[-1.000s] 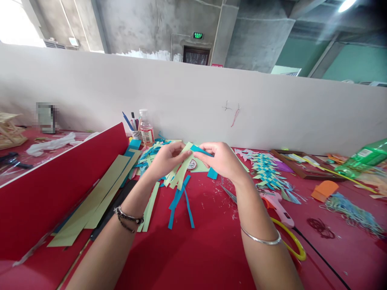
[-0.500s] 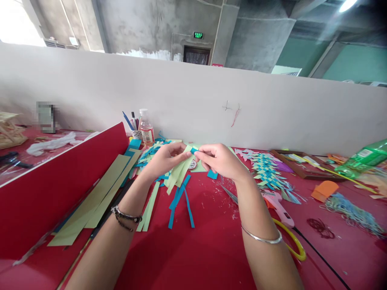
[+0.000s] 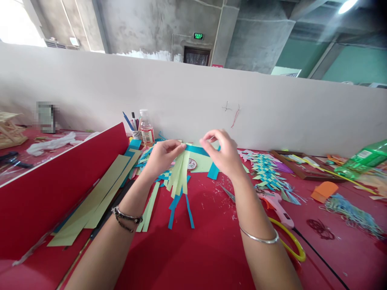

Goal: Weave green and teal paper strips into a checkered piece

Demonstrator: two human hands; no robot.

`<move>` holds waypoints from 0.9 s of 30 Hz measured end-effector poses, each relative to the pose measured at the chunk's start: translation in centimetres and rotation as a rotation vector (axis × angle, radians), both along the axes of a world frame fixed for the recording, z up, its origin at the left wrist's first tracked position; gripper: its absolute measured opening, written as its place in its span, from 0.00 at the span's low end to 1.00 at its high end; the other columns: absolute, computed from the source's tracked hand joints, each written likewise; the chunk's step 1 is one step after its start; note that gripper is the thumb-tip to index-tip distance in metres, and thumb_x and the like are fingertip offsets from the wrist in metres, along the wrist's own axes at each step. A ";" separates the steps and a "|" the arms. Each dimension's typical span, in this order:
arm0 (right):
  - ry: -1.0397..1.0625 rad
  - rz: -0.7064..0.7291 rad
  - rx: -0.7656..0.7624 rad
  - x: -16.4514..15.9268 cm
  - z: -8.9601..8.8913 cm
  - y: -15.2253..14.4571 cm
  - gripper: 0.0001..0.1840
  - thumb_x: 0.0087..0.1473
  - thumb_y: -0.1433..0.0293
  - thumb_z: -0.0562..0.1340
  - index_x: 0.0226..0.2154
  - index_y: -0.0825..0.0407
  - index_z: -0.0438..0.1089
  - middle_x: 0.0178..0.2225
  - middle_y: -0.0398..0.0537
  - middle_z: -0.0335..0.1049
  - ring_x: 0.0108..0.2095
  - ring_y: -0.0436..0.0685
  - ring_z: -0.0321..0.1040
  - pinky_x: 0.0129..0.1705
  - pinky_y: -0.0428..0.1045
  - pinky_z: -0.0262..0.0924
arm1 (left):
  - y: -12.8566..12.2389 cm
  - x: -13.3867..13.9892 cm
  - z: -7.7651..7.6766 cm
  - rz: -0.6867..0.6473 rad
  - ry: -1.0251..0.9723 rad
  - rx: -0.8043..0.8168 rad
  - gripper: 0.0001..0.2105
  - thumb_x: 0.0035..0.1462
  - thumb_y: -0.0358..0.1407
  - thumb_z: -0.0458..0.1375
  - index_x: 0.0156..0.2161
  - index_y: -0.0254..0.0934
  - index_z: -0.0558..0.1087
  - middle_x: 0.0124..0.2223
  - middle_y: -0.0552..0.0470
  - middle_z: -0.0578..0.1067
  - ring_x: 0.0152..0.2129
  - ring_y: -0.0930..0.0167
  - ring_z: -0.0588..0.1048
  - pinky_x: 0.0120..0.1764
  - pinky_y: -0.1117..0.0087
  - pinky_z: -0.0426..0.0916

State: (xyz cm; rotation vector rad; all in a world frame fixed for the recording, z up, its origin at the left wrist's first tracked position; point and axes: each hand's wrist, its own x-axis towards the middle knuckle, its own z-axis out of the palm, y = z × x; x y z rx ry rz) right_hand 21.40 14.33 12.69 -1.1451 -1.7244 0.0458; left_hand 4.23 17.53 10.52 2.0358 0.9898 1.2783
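Observation:
My left hand [image 3: 165, 158] is closed in a pinch on pale green paper strips [image 3: 179, 173], which hang down fanned out below its fingertips. A blue paper strip [image 3: 196, 150] runs rightward from that pinch and passes behind my right hand [image 3: 222, 151]. The right hand is raised just above this strip, fingers loosely bent, thumb and forefinger slightly apart. Below it shows a blue strip end [image 3: 213, 172]; whether it joins the held strip is hidden. Loose blue strips [image 3: 189, 211] and narrow green strips [image 3: 149, 209] lie on the red table. Behind is a pale green sheet [image 3: 202, 164].
Right of my forearm lie a pink glue gun [image 3: 279, 211], scissors [image 3: 228, 194], a yellow ring-shaped handle [image 3: 298, 245] and a woven blue-green paper piece [image 3: 266, 169]. A red divider [image 3: 75, 181], wide green strips [image 3: 99, 193] and a bottle [image 3: 147, 129] stand or lie left.
My right hand has come away from the left fingertips, up and to the right. The blue strip now shows stretched out between the hands. The green strips hang more upright.

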 end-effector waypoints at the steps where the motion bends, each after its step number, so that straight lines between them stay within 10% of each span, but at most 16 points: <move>1: 0.076 -0.123 0.105 -0.1 -0.1 0.2 0.11 0.50 0.60 0.55 0.29 0.52 0.61 0.32 0.46 0.62 0.35 0.52 0.59 0.41 0.50 0.50 | 0.0 0.0 0.0 0.046 -0.047 -0.009 0.14 0.52 0.43 0.52 0.23 0.34 0.67 0.18 0.59 0.57 0.16 0.79 0.54 0.19 0.77 0.48; 4: 0.217 -0.272 0.210 -0.5 -0.3 0.5 0.13 0.51 0.58 0.52 0.27 0.51 0.60 0.31 0.46 0.61 0.35 0.52 0.58 0.42 0.51 0.49 | 0.2 0.2 -0.1 0.123 -0.183 -0.026 0.14 0.49 0.43 0.54 0.23 0.33 0.68 0.19 0.59 0.59 0.17 0.79 0.56 0.20 0.77 0.49; 11: 0.045 0.100 -0.201 -1.8 -1.0 0.4 0.17 0.49 0.55 0.55 0.24 0.51 0.69 0.32 0.44 0.65 0.36 0.52 0.62 0.41 0.50 0.50 | 0.3 0.7 -0.5 0.076 -0.395 -0.089 0.14 0.47 0.44 0.56 0.25 0.33 0.71 0.20 0.58 0.63 0.18 0.79 0.59 0.22 0.78 0.54; 27: -0.047 0.095 -0.197 -3.5 -1.6 0.4 0.16 0.53 0.65 0.52 0.18 0.53 0.61 0.15 0.36 0.55 0.21 0.46 0.52 0.29 0.44 0.44 | 0.8 1.0 -1.4 0.071 -0.509 -0.239 0.15 0.44 0.47 0.58 0.26 0.34 0.74 0.19 0.58 0.66 0.18 0.78 0.64 0.25 0.76 0.62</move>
